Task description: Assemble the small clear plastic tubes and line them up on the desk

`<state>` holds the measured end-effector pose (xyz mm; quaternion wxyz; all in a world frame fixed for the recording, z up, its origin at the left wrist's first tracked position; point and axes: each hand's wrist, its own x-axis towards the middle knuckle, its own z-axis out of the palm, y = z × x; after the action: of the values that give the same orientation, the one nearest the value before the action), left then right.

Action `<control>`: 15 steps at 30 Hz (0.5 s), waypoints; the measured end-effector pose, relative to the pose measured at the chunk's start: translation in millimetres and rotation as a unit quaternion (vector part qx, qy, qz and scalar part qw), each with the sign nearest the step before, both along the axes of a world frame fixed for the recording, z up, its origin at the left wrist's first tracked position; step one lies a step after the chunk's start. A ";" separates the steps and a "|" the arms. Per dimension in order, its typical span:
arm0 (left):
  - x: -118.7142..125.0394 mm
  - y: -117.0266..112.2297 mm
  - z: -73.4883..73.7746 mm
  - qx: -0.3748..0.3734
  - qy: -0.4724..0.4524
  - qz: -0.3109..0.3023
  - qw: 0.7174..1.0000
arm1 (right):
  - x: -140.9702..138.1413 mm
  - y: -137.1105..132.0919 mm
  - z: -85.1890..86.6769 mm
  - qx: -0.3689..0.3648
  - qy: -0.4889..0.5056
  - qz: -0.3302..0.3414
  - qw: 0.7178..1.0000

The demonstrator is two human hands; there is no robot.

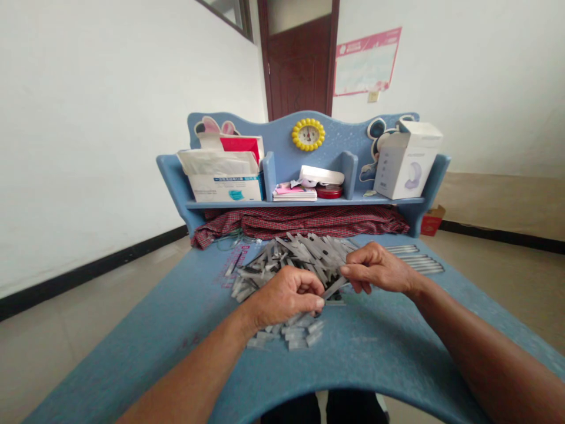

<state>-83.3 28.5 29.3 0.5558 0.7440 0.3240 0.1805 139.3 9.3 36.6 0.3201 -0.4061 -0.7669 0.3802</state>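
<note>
head | left grip [286, 294], right grip [376, 269] | both pinching gray strip [334, 288]

Strip pile [313, 250] on desk [168, 330], cloth [304, 222] behind, shelf [247, 205] above.

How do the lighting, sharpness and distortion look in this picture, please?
Head view: soft, fairly even light; head view: small translucent pieces near the left hand look blurred, small lettering on the poster is illegible; head view: forearms seem stretched toward the lower corners.
</note>
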 end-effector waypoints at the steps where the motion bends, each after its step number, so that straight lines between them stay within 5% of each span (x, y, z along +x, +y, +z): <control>1: -0.1 0.2 -0.2 0.002 0.000 0.001 1.000 | 0.2 0.3 -0.3 0.003 -0.001 0.000 1.000; 8: -1.1 1.0 0.2 0.004 -0.005 0.012 1.000 | 4.3 0.8 0.6 -0.032 0.092 0.009 0.995; 15: -0.7 2.0 -2.9 0.012 0.008 0.007 1.000 | -1.8 1.1 -2.4 0.020 0.032 -0.020 0.999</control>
<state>-84.0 30.4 26.4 0.5432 0.7495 0.3315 0.1826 137.5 10.4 34.2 0.3598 -0.4028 -0.7555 0.3708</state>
